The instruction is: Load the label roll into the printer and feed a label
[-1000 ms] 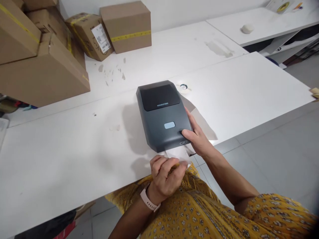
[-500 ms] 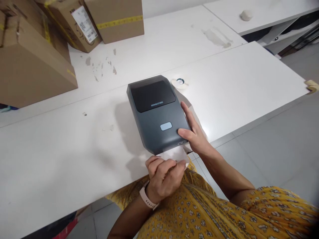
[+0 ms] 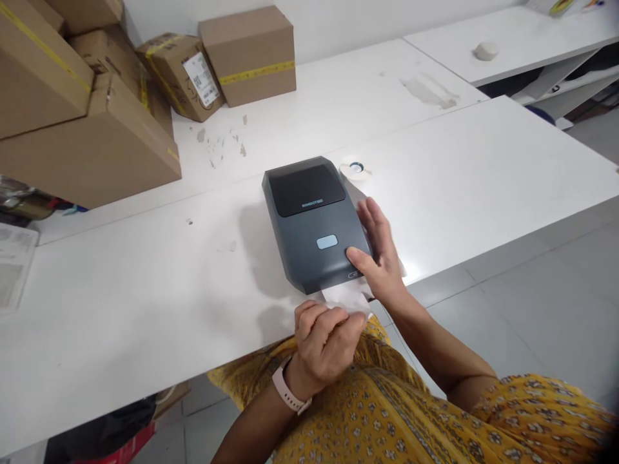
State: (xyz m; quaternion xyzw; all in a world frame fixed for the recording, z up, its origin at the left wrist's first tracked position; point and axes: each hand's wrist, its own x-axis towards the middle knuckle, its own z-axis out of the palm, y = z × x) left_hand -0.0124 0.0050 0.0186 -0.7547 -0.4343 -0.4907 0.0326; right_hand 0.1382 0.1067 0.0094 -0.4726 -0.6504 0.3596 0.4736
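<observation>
A dark grey label printer with a black window and a pale blue button stands tilted toward me on the white table. White label paper comes out from under its near edge. My left hand, with a pink watch strap on the wrist, is closed on the end of that paper. On the printer's right side rests my right hand, thumb on the top near the front corner and fingers along the side. A roll of white labels lies just behind the printer.
Cardboard boxes with yellow tape stand at the back left of the white table. A round white roll sits on the far right table. The table's front edge runs close to my body.
My view has shifted up and left, so more boxes show. My left hand still holds the paper, now looking more crumpled. My right fingers have shifted slightly along the printer's side.
</observation>
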